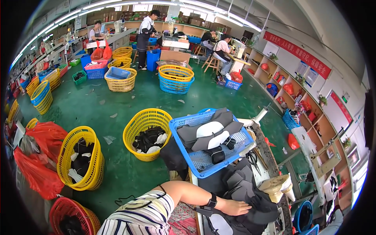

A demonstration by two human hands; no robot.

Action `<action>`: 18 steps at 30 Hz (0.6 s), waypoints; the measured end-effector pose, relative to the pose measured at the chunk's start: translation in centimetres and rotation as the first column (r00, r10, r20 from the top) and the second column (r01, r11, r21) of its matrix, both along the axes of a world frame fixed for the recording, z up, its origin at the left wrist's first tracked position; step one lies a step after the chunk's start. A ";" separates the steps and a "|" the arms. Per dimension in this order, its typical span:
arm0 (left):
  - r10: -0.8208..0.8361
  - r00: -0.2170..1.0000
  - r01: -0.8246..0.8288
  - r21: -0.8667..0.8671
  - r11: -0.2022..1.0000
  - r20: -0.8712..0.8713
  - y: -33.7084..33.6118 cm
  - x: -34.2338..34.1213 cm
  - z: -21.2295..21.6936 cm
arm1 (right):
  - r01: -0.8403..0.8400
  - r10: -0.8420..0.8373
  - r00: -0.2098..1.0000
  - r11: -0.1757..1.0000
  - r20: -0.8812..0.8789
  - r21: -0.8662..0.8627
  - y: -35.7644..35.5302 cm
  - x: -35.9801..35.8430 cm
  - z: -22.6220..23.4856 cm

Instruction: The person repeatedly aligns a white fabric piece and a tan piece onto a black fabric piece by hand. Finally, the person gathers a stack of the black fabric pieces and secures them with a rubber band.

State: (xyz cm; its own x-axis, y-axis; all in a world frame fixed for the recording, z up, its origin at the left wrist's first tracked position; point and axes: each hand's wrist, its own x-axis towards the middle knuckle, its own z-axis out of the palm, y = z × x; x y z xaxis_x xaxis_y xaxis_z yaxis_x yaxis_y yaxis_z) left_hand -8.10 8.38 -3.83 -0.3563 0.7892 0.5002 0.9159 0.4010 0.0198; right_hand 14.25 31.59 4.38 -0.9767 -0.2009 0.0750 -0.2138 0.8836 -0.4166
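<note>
My left hand [235, 208] lies with its fingers stretched out on a pile of black cut pieces [241, 188] on the workbench. A black band [212, 200] circles that wrist. Beside the wrist lies a dark piece with a white oval patch [220, 225]. Just beyond the pile, a blue plastic basket [211, 169] sits tilted, holding grey pieces with white patches and small black bundles. A pair of dark-handled scissors [253, 158] rests to the right of the basket. My right hand is not in view.
Yellow baskets [138, 116] of black and white pieces stand on the green floor to the left, near red plastic bags [37, 172]. A sewing machine's pale arm [276, 186] borders the bench on the right. Several people [146, 35] work farther back. Shelves [297, 96] line the right wall.
</note>
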 end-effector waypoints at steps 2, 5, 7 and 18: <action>-0.001 0.999 -0.002 0.088 0.996 0.039 -0.2 1.3 0.7 | 0.003 -0.002 0.999 1.000 0.038 -0.018 -0.1 -0.2 1.1; 0.057 0.998 -0.057 -0.070 0.996 -0.002 -0.5 6.3 0.4 | 0.004 0.001 0.995 0.999 0.096 -0.047 -0.3 -1.1 2.9; 0.071 0.992 -0.054 -0.162 0.985 0.104 -1.2 8.9 -1.2 | 0.000 0.009 0.991 0.998 0.135 -0.068 -0.8 -2.1 3.8; -0.022 0.968 -0.044 0.254 0.966 0.251 -0.4 10.6 -2.5 | 0.046 -0.358 0.934 0.088 0.011 -0.995 7.1 -15.8 7.5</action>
